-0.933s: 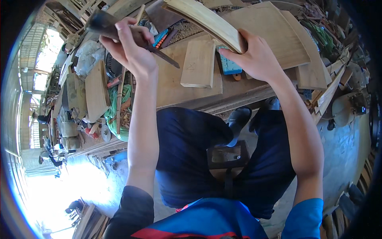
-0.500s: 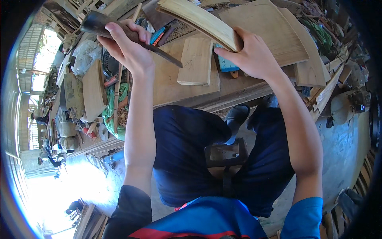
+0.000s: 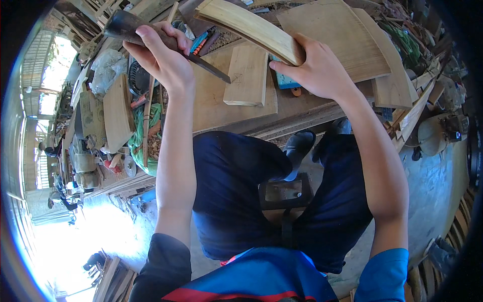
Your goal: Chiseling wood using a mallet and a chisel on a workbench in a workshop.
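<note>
My left hand (image 3: 168, 53) is closed around the dark handle of a chisel (image 3: 132, 29). Its narrow blade slants down to the right, with the tip at the left part of a small pale wooden block (image 3: 249, 83); I cannot tell whether it touches. Faint pencil lines mark the block near that tip. In my right hand (image 3: 319, 65) is one end of a thick, pale wooden bar (image 3: 251, 30), raised above the bench and pointing away to the upper left. The block lies on a wide flat board (image 3: 209, 108). Partly hidden behind my right hand is a blue object (image 3: 286, 81).
Large thin wooden panels (image 3: 337, 40) overlap at the right. Hand tools with blue and orange handles (image 3: 199, 44) lie beyond the board. A green bag of shavings (image 3: 138, 143) and a plastic bag (image 3: 108, 65) are at the left. A grey machine (image 3: 435, 133) stands far right.
The wooden bar in my right hand has shifted slightly to the left. My left hand and the chisel have barely moved.
</note>
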A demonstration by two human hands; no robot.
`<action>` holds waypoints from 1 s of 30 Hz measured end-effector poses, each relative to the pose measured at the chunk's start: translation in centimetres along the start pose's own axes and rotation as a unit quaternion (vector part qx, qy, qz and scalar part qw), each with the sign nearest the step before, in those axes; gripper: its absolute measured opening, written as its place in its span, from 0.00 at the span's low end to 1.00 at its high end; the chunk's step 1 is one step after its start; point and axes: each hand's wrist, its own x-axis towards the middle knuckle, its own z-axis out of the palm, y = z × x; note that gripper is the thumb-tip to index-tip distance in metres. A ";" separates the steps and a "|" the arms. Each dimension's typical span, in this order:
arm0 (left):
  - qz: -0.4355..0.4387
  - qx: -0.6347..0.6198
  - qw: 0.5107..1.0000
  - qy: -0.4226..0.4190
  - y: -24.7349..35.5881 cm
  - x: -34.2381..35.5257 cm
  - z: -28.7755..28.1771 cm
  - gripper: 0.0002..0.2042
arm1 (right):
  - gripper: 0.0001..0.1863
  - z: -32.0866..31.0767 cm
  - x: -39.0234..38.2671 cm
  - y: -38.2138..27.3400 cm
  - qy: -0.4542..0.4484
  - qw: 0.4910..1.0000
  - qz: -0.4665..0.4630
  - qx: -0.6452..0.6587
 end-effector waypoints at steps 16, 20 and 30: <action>-0.037 0.037 0.998 -0.042 -0.7 1.0 -0.7 0.19 | 0.41 -0.2 -0.4 -0.6 -0.013 1.000 -0.003 0.025; -0.062 0.070 0.994 -0.062 -1.0 1.3 -0.7 0.23 | 0.42 0.9 -0.1 1.3 0.069 0.994 -0.080 -0.039; -0.079 0.103 0.989 -0.070 -0.1 0.6 -0.4 0.14 | 0.37 0.3 -0.3 0.2 0.021 0.997 -0.073 0.027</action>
